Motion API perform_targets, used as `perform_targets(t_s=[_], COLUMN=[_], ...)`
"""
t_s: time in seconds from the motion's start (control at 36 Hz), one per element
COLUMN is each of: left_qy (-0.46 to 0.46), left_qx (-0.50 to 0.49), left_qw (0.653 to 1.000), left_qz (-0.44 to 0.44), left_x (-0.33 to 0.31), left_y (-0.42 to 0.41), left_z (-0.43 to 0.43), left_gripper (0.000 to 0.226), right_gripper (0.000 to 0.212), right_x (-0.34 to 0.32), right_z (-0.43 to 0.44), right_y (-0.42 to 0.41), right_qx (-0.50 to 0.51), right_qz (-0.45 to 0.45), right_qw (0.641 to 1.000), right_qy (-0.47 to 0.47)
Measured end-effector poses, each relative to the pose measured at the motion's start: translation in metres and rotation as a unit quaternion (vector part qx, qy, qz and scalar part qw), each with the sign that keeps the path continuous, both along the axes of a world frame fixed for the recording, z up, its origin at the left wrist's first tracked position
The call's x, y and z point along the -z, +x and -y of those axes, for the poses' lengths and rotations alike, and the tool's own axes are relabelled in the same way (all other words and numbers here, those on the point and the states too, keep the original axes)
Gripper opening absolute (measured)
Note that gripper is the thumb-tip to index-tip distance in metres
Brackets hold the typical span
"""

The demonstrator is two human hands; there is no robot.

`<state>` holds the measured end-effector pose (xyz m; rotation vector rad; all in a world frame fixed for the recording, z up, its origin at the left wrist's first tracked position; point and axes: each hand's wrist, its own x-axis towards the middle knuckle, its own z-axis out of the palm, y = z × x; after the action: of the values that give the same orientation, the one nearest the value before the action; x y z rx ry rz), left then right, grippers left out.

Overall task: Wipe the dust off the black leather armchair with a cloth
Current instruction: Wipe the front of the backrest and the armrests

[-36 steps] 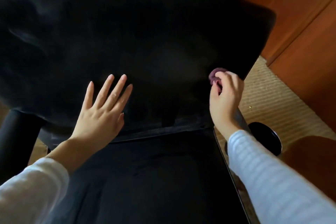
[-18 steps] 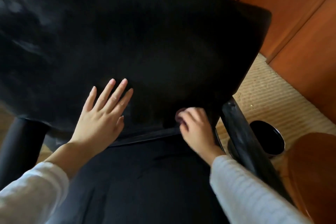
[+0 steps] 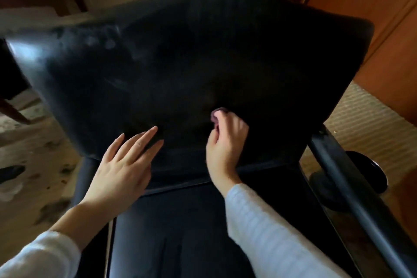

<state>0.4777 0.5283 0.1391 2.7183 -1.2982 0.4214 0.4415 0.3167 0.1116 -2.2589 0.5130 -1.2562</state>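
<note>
Two hands are seen low on the backrest (image 3: 180, 63) of the black leather armchair (image 3: 270, 56). The left hand (image 3: 121, 169) is laid flat against the leather with its fingers straight and spread, nothing being held in it. The right hand (image 3: 225, 142) is curled tightly round a small purplish cloth (image 3: 217, 111), which is pressed to the backrest near its middle, just above the seat (image 3: 180, 232); only a bit of the cloth is shown past the fingertips. Greyish smears are visible on the upper left of the backrest. A black armrest (image 3: 352, 187) is seen on the right, with a round black object (image 3: 370, 171) just beside it on the floor. A woven mat (image 3: 361, 119) and wooden panels (image 3: 383, 29) are seen beyond.
</note>
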Motion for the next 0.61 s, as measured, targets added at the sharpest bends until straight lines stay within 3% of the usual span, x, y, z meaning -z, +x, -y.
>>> perform_targets(t_s=[0.11, 0.19, 0.25, 0.31, 0.44, 0.53, 0.61], left_qy=[0.003, -0.002, -0.014, -0.023, -0.019, -0.023, -0.03], left_qx=[-0.009, -0.006, -0.011, -0.018, -0.025, -0.028, -0.026], left_qw=[1.0, 1.0, 1.0, 1.0, 1.0, 0.999, 0.999], left_qz=[0.003, 0.009, 0.01, 0.004, -0.007, -0.012, -0.018], left_x=[0.004, 0.008, 0.009, 0.01, 0.012, 0.014, 0.016], left_y=[0.006, 0.004, 0.001, -0.002, -0.002, -0.002, -0.003], left_z=[-0.016, -0.018, -0.016, -0.013, -0.012, -0.012, -0.01], left_gripper=[0.053, 0.049, 0.047, 0.047, 0.049, 0.047, 0.046], right_gripper=[0.033, 0.024, 0.025, 0.027, 0.024, 0.025, 0.025], right_x=[0.037, 0.061, 0.065, 0.054, -0.019, -0.058, -0.067], right_z=[-0.059, -0.077, -0.074, -0.061, 0.003, 0.045, 0.065], right_y=[0.005, -0.003, -0.009, -0.016, -0.026, -0.019, -0.008], right_qx=[-0.116, -0.235, -0.281, -0.286, -0.14, -0.004, 0.07], right_qz=[-0.058, -0.155, -0.185, -0.157, 0.003, 0.074, 0.088], right_qw=[0.99, 0.941, 0.92, 0.928, 0.984, 0.994, 0.993], right_qy=[-0.056, -0.188, -0.201, -0.177, -0.111, -0.084, -0.032])
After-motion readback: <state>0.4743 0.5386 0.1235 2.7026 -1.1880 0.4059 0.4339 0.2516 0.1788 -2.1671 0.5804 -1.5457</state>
